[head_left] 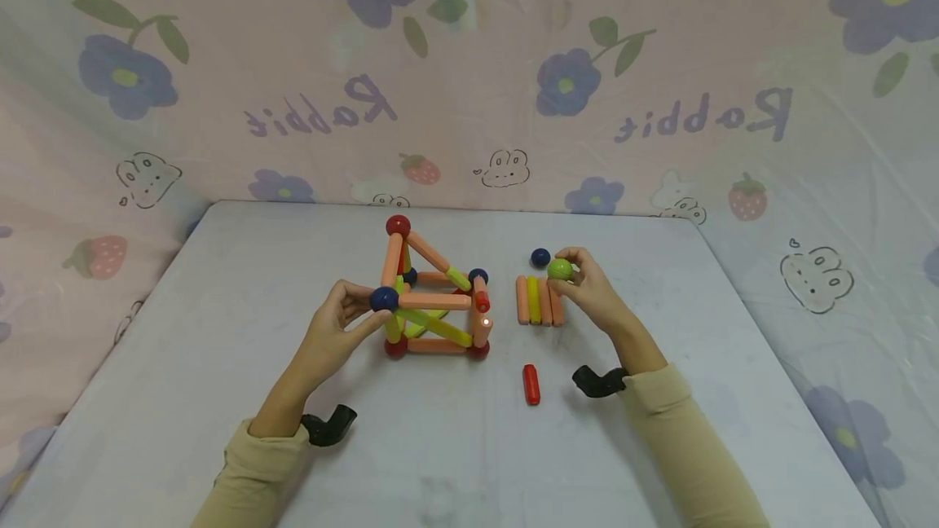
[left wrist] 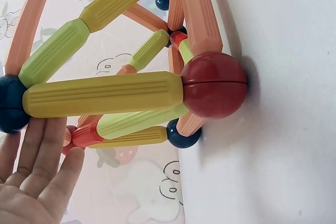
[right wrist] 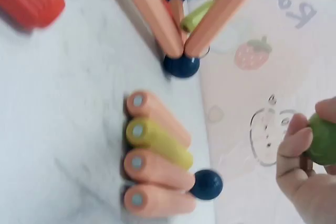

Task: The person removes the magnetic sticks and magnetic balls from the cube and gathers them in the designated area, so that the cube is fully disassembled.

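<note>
A frame of magnetic rods and balls (head_left: 436, 301) stands left of the table's middle, in orange, yellow, green and red. My left hand (head_left: 336, 331) holds the dark blue ball (head_left: 385, 299) at its near left upper corner, thumb and fingers on either side. In the left wrist view, the fingers (left wrist: 44, 150) lie beside a yellow rod (left wrist: 105, 95) that joins this ball to a red ball (left wrist: 215, 85). Over the far end of a row of rods, my right hand (head_left: 592, 292) pinches a green ball (head_left: 560, 269), raised off the table in the right wrist view.
Orange rods (head_left: 522, 300) and a yellow rod (head_left: 534, 301) lie side by side right of the frame. A loose blue ball (head_left: 540, 257) sits beyond them, and a red rod (head_left: 531, 385) lies nearer. Behind the white table (head_left: 293, 226) hangs a patterned curtain (head_left: 469, 63).
</note>
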`<move>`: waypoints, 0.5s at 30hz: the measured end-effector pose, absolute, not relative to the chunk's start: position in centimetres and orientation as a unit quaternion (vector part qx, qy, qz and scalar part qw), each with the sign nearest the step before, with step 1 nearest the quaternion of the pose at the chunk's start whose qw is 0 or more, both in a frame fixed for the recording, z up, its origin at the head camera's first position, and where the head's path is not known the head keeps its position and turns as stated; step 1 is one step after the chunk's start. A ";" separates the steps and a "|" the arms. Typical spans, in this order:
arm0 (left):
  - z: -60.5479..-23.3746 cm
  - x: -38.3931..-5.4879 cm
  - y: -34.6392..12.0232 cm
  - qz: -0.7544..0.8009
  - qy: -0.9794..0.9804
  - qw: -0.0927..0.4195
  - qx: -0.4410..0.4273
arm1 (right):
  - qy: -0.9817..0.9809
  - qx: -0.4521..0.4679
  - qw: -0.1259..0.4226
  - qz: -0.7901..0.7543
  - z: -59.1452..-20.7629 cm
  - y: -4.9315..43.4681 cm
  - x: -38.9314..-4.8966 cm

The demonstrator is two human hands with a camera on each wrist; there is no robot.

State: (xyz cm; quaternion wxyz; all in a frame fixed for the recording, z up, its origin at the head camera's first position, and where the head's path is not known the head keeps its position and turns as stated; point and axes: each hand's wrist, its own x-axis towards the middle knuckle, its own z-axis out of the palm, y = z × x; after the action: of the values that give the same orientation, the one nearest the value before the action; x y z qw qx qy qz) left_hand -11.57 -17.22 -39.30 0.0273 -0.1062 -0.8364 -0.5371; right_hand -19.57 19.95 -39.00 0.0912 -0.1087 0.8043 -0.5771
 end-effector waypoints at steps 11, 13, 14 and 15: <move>-39.3 -11.5 -17.3 -0.538 -0.836 0.028 -0.108 | 0.843 -0.022 0.044 -0.535 -40.8 22.1 -22.9; -39.3 -11.6 -17.3 -0.539 -0.836 0.026 -0.106 | 0.848 -0.006 0.051 -0.528 -41.1 22.3 -23.4; -39.3 -11.6 -17.3 -0.538 -0.836 0.026 -0.107 | 0.850 0.002 0.054 -0.525 -41.3 22.4 -23.7; -39.3 -11.6 -17.3 -0.538 -0.836 0.026 -0.106 | 0.851 0.009 0.057 -0.522 -41.4 22.5 -23.9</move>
State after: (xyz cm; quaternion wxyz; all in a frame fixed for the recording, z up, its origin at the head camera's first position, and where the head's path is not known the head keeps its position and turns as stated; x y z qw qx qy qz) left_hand -11.57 -17.28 -39.29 0.0255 -0.1064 -0.8357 -0.5381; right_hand -23.92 22.54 -41.43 0.0571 0.0088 0.8512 -0.5217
